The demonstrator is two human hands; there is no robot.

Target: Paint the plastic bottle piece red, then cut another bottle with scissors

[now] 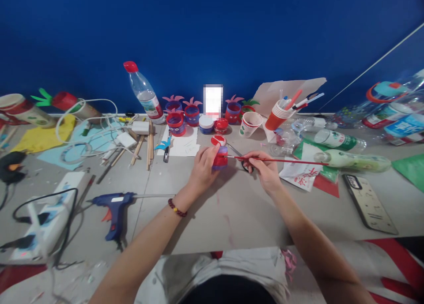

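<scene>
In my left hand (202, 168) is a small cup painted red and purple (221, 159), held near the middle of the table with the fingers round its left side. My right hand (265, 169) pinches a thin paintbrush with a red handle (294, 161). The brush points left, its tip at the red band on the cup's side. Just behind the cup lies a round lid with red paint (218, 140). Scissors (245, 165) rest on the table near my right fingers, partly hidden. A red paint jar (221, 126) and a white-lidded jar (206, 124) stand further back.
Painted cups with paper tops (176, 123) stand along the blue wall. A paper cup (251, 124) and a pen-filled cup (277, 116) are behind my right hand. Left lie a glue gun (115, 213) and power strip (54, 213); right, a phone (370, 204) and plastic bottles (339, 139).
</scene>
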